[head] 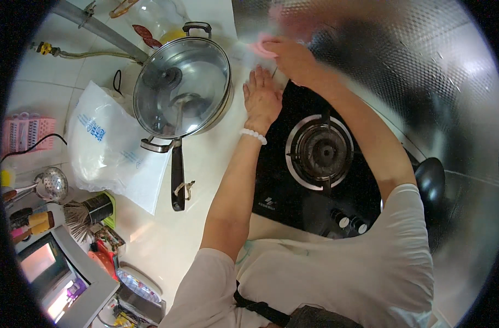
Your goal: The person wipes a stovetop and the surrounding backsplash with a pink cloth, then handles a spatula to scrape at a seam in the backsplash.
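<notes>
My left hand, with a white bead bracelet at its wrist, lies palm down on the white countertop at the left rear edge of the gas hob. It holds nothing. Just past its fingertips, my right hand grips a pink cloth near the back corner, its arm stretched over the hob. The black glass gas hob has a round burner with no pan on it and two knobs at the front.
Left of my hands stands a glass-lidded pan, a black-handled utensil beside it. Further left are a white plastic bag, a perforated ladle and a holder of chopsticks. Textured metal sheeting lines the back and right.
</notes>
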A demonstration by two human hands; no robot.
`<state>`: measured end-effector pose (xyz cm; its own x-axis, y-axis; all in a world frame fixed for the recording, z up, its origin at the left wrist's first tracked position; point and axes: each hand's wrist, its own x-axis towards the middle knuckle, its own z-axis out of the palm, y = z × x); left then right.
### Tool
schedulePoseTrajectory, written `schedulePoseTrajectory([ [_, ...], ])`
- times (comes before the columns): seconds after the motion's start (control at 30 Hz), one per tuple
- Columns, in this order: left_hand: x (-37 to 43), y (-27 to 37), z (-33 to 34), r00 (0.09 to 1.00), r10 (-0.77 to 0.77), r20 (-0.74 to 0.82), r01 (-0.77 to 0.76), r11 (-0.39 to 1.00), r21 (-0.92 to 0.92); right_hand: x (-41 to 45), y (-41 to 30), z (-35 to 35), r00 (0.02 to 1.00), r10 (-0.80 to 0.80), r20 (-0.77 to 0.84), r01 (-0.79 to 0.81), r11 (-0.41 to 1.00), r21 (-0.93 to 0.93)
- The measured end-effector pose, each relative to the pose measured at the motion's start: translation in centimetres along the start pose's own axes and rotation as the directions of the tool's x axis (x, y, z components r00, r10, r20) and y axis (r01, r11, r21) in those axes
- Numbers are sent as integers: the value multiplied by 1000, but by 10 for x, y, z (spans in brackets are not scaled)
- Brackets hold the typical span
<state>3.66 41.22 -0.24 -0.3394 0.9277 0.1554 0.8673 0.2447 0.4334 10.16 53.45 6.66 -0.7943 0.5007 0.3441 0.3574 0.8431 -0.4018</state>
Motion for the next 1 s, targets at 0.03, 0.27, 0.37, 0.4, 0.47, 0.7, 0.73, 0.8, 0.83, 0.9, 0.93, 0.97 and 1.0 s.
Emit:
schedulePoseTrajectory([
  [0.03,3,0,3,997,-20,78,17,999,43,8,-2,6,1000,-6,3,6,1000,1],
  [0.27,2,-15,18,977,-104,186,61,973,224,56,-25,75,977,-44,211,119,926,-358],
  [0.37,16,13,24,953,-93,287,41,982,182,36,38,125,977,152,147,-112,962,-250],
  [0.4,16,3,17,952,-120,283,60,975,212,37,22,129,982,116,148,-64,947,-315],
  [0.47,14,-3,11,929,-141,343,52,965,258,37,10,127,984,84,158,-19,927,-375],
  [0.7,12,1,11,968,-105,228,66,983,172,31,20,91,897,121,425,4,959,-283],
  [0.73,12,-2,13,967,-126,221,83,977,195,27,16,83,889,145,435,-48,973,-226],
  [0.8,12,-3,13,965,-147,217,101,972,212,19,8,73,888,203,412,-149,976,-159],
  [0.83,13,-2,12,954,-157,255,96,967,236,15,6,68,882,264,391,-248,964,-93],
  [0.9,13,-3,12,942,-167,291,90,961,260,8,4,59,882,277,381,-269,960,-77],
  [0.93,12,-3,14,965,-140,223,85,967,242,6,4,56,884,288,369,-287,956,-59],
  [0.97,12,-4,16,982,-115,153,79,971,224,3,10,58,884,288,367,-287,956,-60],
  [1.0,15,2,19,983,-104,153,70,975,211,-4,26,60,921,173,350,-150,984,-93],
])
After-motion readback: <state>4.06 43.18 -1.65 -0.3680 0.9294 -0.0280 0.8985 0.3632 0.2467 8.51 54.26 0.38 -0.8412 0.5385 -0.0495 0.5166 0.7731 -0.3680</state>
